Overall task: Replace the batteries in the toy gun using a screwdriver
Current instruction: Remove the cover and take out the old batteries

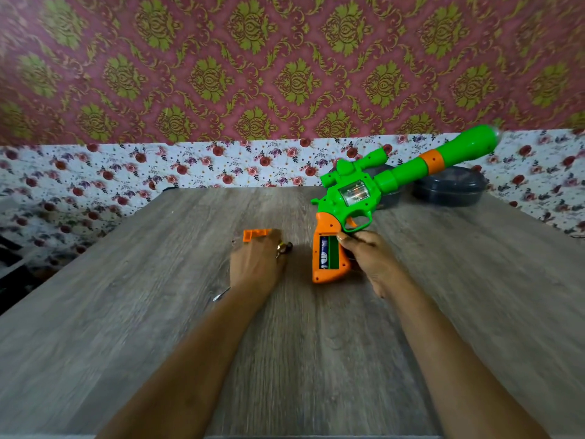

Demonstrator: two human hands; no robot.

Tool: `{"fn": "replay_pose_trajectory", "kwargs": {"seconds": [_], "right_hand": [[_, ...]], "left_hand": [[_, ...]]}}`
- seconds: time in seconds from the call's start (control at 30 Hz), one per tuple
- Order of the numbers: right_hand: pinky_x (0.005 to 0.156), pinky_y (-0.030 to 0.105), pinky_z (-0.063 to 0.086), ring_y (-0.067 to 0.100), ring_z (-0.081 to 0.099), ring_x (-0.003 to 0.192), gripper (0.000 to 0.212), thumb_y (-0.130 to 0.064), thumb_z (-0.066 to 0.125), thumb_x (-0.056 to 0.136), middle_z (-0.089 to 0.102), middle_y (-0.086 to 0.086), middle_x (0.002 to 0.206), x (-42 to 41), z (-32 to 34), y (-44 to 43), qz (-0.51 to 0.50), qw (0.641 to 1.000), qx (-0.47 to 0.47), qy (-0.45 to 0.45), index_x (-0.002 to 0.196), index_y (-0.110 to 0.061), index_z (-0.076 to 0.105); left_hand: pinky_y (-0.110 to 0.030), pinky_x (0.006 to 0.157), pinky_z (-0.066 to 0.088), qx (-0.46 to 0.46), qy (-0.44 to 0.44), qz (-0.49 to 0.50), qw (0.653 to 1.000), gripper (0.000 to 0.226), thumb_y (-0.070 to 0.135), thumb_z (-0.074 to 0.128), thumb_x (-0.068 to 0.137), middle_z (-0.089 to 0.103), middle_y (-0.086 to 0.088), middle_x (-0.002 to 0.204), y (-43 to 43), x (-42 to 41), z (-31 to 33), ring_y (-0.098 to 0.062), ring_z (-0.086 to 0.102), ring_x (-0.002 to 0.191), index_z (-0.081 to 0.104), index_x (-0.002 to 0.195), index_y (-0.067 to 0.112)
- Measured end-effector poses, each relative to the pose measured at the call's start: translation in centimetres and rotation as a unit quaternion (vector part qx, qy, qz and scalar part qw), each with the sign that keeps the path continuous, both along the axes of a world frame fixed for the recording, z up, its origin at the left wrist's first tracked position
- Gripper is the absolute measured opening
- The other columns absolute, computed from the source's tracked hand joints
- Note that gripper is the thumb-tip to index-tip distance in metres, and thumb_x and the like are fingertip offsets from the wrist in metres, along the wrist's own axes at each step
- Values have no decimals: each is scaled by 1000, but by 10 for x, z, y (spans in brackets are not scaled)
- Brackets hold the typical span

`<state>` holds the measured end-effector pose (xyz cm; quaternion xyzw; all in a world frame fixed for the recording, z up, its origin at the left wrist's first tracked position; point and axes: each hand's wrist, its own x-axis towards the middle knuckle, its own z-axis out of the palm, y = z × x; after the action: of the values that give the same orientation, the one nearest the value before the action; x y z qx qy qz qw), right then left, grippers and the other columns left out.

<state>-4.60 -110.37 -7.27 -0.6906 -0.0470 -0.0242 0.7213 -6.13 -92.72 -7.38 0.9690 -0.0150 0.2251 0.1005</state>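
2 forearms reach away from us over the wood-grain table point(126, 312). Beside the left wrist a thin metal tip point(221, 294) peeks out, likely the screwdriver. Our left hand point(256, 264) lies back-up, its fingers hidden and blurred, so we cannot tell whether it holds the small dark-and-gold object point(284, 248) at its far edge. Our right hand point(370, 258) wraps the orange grip of the toy gun point(357, 198), whose barrel tilts up and away to the right. In the open compartment 1 battery point(323, 252) fills the left slot and the right slot is bare. We judge the next cell should go in poles matched, with the gun held steady. The orange cover point(254, 235) lies just beyond the left hand. Farther back sit a dark container point(449, 190), a floral cloth point(95, 172) and damask wallpaper point(221, 74).
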Motion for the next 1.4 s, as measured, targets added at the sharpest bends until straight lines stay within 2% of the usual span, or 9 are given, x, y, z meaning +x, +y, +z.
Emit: {"fn": "replay_pose_trajectory", "kwargs": {"seconds": [0.17, 0.3, 0.4, 0.53, 0.77, 0.87, 1.07, 1.3, 1.4], "right_hand": [[85, 28, 45, 9, 57, 77, 14, -12, 50, 93, 62, -2, 82, 0, 1, 1, 3, 1000, 7, 19, 96, -7, 63], [73, 22, 46, 6, 57, 71, 13, -13, 50, 93, 63, -5, 74, 1, 2, 1, -6, 1000, 15, 18, 86, -13, 60], [60, 15, 43, -4, 60, 55, 22, -13, 49, 94, 64, -15, 51, 2, 3, 0, -16, 999, 34, 15, 74, -19, 55], [50, 16, 46, -6, 60, 49, 22, -16, 48, 94, 65, -17, 51, 2, 3, -2, 4, 999, 37, 14, 75, -19, 58], [58, 20, 50, 0, 62, 53, 18, -12, 54, 90, 67, -12, 54, 0, -1, -3, 38, 999, 13, 11, 75, -16, 62], [54, 15, 50, -2, 63, 54, 19, -8, 54, 90, 68, -13, 56, -1, -1, -3, 55, 998, -1, 8, 76, -17, 63], [59, 15, 52, -3, 65, 60, 17, -7, 52, 90, 70, -14, 61, -1, -1, -6, 78, 997, 0, 1, 83, -18, 62], [76, 31, 46, 1, 64, 59, 20, -7, 53, 89, 70, -11, 61, 5, -7, -6, 55, 998, 35, 24, 77, -17, 64], [82, 37, 47, 5, 64, 63, 13, -9, 56, 87, 71, -10, 63, 9, -8, -8, 38, 998, 42, 36, 80, -16, 64]], "left_hand": [[-30, 64, 38, -20, 15, 11, 1000, 20, 28, 52, 91, 63, -6, 107, 0, 1, -1, -26, 62, 97, 59, 107, 18], [-30, 65, 44, -109, -44, -15, 993, 29, 33, 49, 92, 56, -7, 110, 1, -1, 8, -24, 61, 91, 57, 113, 15], [-19, 63, 42, -259, -121, -73, 955, 41, 32, 35, 88, 45, -6, 111, 0, -6, 18, -4, 55, 81, 54, 117, 10], [1, 63, 39, -344, -198, -159, 904, 17, 8, 42, 98, 36, -7, 108, -5, -20, 31, 19, 46, 78, 51, 110, -1], [-27, 82, 41, -227, -270, -179, 919, 33, 33, 55, 91, 40, 2, 103, 2, -13, 28, -18, 44, 97, 61, 121, 24], [-6, 68, 44, -251, -279, -173, 911, 33, 20, 62, 89, 55, -6, 99, 6, -16, 34, -6, 52, 79, 61, 121, 11], [-37, 65, 57, -282, -283, -207, 893, 40, 32, 46, 94, 66, 3, 92, 7, -21, 38, -16, 68, 76, 47, 125, 6], [-16, 56, 52, -259, -240, -287, 891, 41, 45, 44, 93, 67, 0, 76, 0, -26, 35, -8, 68, 71, 50, 116, 11], [-21, 53, 50, -222, -232, -292, 901, 38, 47, 43, 93, 65, 1, 72, -3, -26, 33, -9, 67, 71, 50, 110, 14]]}}
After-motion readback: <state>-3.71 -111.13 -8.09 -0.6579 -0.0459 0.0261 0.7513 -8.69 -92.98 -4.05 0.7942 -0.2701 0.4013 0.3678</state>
